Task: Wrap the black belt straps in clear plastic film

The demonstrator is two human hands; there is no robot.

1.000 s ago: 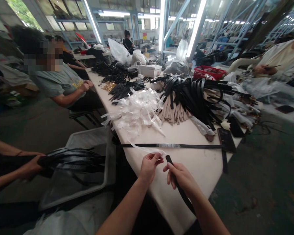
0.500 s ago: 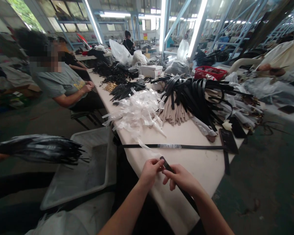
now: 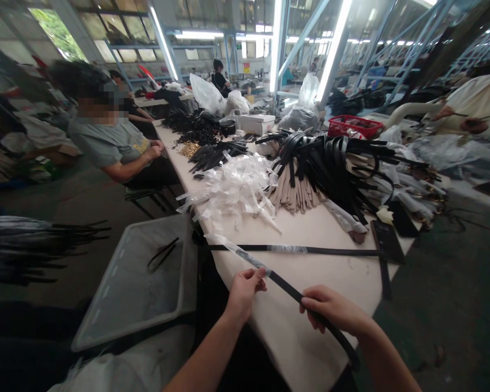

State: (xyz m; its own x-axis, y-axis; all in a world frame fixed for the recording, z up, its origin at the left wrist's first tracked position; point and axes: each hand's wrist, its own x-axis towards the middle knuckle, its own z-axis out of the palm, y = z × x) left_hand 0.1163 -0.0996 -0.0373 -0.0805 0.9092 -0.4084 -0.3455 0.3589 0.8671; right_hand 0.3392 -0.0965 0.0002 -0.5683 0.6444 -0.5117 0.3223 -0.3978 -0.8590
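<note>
A long black strap runs slantwise over the near end of the table, held in both hands. My left hand pinches it toward its far end, where clear plastic film covers the strap. Lower down and to the right, my right hand is closed around it, and the strap's tail curves down past the table edge. Just beyond lies another black strap across the table, with film around its middle. A heap of white plastic strips sits past that.
Bundled black straps lie on the table's right, near a dark phone. A grey plastic bin holding a thin black strip stands at left. A seated person is beyond it. A red basket stands farther back.
The hands have moved apart, the right one sliding down and right along the strap, so more of it shows. The black bundle at far left has moved left, uncovering the bin's thin strip.
</note>
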